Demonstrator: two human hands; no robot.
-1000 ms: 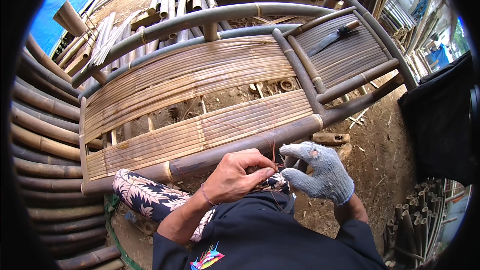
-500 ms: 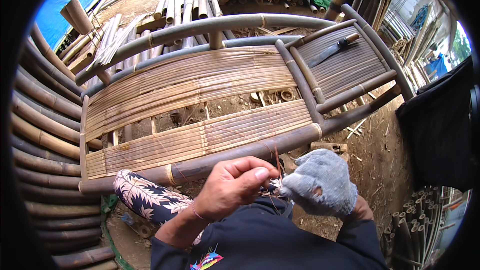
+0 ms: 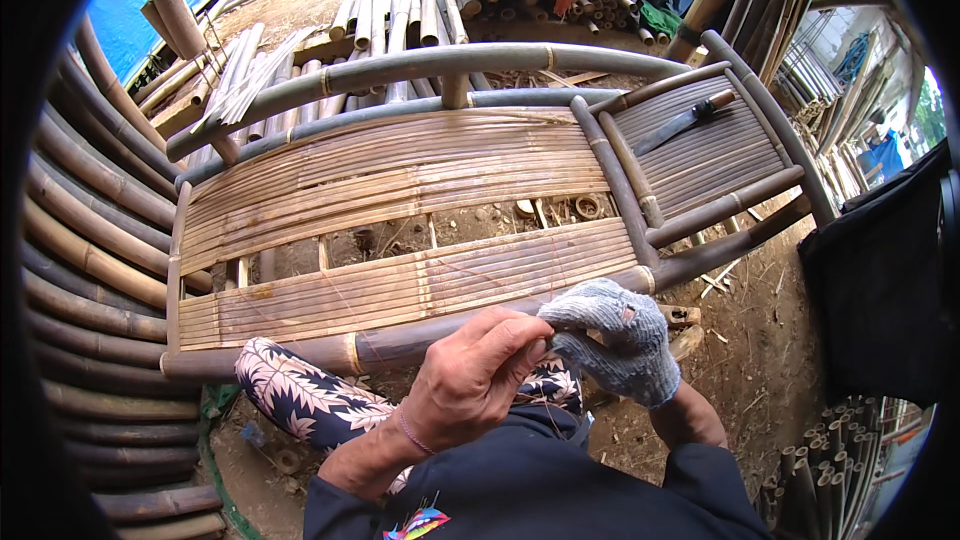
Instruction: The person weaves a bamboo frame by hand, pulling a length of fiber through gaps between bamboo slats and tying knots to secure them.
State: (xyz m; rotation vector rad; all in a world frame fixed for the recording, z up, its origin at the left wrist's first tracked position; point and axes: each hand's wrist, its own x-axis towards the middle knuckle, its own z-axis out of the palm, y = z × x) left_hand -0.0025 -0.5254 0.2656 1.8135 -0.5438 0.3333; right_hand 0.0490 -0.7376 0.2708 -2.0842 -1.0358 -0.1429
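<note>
Bamboo bench frame [image 3: 400, 190] laid across frame centre, knife [image 3: 685, 120] rested on its slats at upper right, gloved right hand [image 3: 615, 340] and bare left hand [image 3: 475, 380] met at lower centre, fingers closed together on a thin strand [image 3: 545, 402], barely discernible.

Bamboo bench [image 3: 400, 180] w/ knife [image 3: 680, 122] on slats.

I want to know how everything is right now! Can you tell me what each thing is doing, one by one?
Left hand: bare, fingers pinched together beside the glove.
Right hand: in a grey knit glove, curled shut against the left fingers.
Bench: lying on the dirt, slats partly laid, gaps open.
Knife: lying flat on the end slats, untouched.
Bamboo poles: stacked at the left.
</note>
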